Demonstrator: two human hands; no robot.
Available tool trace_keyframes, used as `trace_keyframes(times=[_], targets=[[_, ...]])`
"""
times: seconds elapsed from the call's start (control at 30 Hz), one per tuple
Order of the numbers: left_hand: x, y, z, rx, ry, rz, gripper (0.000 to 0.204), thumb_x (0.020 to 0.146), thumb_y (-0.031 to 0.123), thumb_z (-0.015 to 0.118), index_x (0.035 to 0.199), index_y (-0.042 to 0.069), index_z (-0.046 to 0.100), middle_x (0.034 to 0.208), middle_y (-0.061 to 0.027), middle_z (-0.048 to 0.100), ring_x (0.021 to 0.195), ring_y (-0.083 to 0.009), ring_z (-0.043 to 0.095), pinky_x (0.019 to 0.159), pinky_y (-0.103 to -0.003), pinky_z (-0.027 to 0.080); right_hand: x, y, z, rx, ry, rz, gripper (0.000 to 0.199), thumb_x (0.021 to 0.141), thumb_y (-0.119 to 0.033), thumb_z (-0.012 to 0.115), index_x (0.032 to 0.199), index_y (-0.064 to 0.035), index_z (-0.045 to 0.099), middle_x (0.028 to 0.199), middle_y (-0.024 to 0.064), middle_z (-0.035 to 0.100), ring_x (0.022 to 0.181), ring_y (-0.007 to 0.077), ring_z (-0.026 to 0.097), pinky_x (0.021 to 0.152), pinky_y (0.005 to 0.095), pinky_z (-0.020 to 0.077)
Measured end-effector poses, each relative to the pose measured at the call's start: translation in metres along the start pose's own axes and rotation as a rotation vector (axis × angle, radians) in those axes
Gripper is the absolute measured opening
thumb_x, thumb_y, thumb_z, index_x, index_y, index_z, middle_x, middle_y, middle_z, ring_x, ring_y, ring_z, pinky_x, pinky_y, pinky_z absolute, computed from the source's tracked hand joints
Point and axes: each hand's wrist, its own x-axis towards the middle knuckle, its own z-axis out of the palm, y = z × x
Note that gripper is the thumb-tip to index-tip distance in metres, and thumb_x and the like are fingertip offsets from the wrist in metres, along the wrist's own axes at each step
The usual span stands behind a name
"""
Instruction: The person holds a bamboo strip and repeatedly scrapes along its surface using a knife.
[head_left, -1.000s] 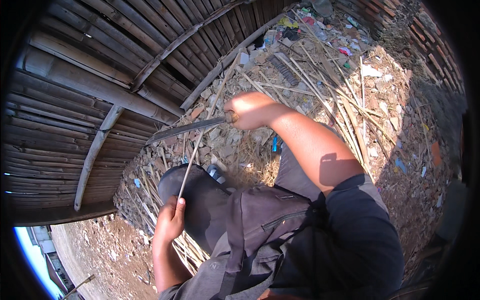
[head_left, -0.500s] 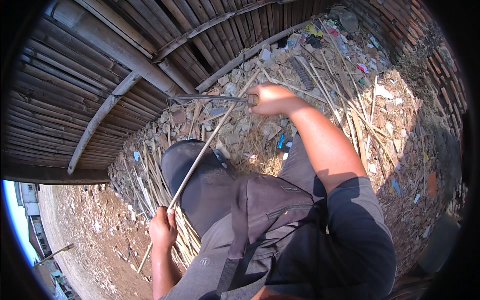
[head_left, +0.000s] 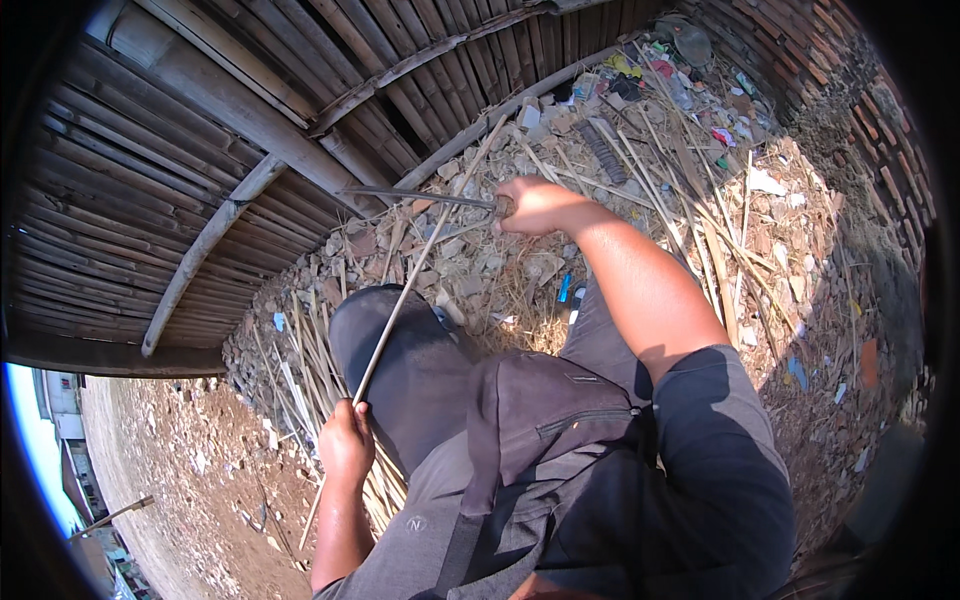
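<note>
My left hand is closed round the lower part of a long, thin bamboo strip. The strip slants up and to the right across my bent left knee, and a short tail of it sticks out below my fist. My right hand grips the handle of a long-bladed knife. Its blade points left and crosses the upper part of the strip, apparently against it. Beside my left knee lies a bundle of bamboo strips, partly hidden by my leg and left arm.
A bamboo slat wall with thick poles rises at the left and far side. Rubble covers the ground ahead. More loose strips lie to the right, litter at the far end, and a brick wall at far right.
My left hand has moved up and slightly right, pushing the strip farther past the blade. The knife hand stays almost in place, with the blade tilted slightly differently.
</note>
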Motion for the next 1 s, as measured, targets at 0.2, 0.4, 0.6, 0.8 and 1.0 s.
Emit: trace_keyframes(times=[0.2, 0.4, 0.6, 0.8, 1.0], targets=[[0.002, -0.003, 0.006, 0.028, 0.017, 0.0, 0.031, 0.103, 0.03, 0.055, 0.09, 0.002, 0.052, 0.076, -0.0266, 0.063, 0.069, -0.0495, 0.062, 0.06, -0.057, 0.046, 0.002, -0.015, 0.017, -0.032, 0.126, -0.056, 0.038, 0.083, -0.023, 0.068, 0.118, -0.0076, 0.068, 0.112, 0.0209, 0.07, 0.111, 0.0361, 0.066, 0.093, 0.0443, 0.0526], [0.006, -0.013, 0.013, -0.083, 0.032, 0.009, 0.032, 0.103, 0.03, 0.055, 0.088, 0.001, 0.052, 0.075, -0.0263, 0.063, 0.068, -0.0495, 0.061, 0.059, -0.056, 0.045, 0.007, -0.017, 0.01, -0.103, -0.031, -0.117, 0.043, 0.081, -0.025, 0.07, 0.119, -0.0055, 0.067, 0.113, 0.0203, 0.07, 0.111, 0.0369, 0.066, 0.094, 0.042, 0.0529], [0.003, -0.001, 0.011, -0.032, 0.009, -0.054, 0.028, 0.103, 0.027, 0.056, 0.093, 0.001, 0.054, 0.078, -0.0261, 0.064, 0.072, -0.049, 0.063, 0.061, -0.055, 0.047, 0.012, -0.015, 0.038, -0.106, 0.269, -0.237, 0.042, 0.081, -0.03, 0.07, 0.114, -0.0045, 0.068, 0.107, 0.023, 0.07, 0.105, 0.0385, 0.067, 0.09, 0.0474, 0.0517], [0.004, -0.009, 0.024, 0.028, 0.195, 0.003, 0.025, 0.1, 0.028, 0.059, 0.095, 0.003, 0.055, 0.074, -0.0228, 0.064, 0.067, -0.0451, 0.063, 0.058, -0.053, 0.049, 0.041, 0.033, 0.003, -0.041, 0.228, 0.013, 0.045, 0.08, -0.026, 0.07, 0.12, -0.0049, 0.069, 0.114, 0.0203, 0.071, 0.109, 0.0362, 0.067, 0.094, 0.0432, 0.0529], [0.002, -0.003, 0.01, 0.059, 0.081, 0.014, 0.029, 0.102, 0.03, 0.057, 0.092, 0.003, 0.053, 0.074, -0.0224, 0.064, 0.066, -0.0457, 0.063, 0.059, -0.053, 0.049, 0.01, -0.006, 0.006, -0.06, 0.082, 0.052, 0.049, 0.08, -0.025, 0.068, 0.125, -0.0055, 0.067, 0.117, 0.0217, 0.07, 0.115, 0.0351, 0.065, 0.099, 0.0411, 0.0509]])
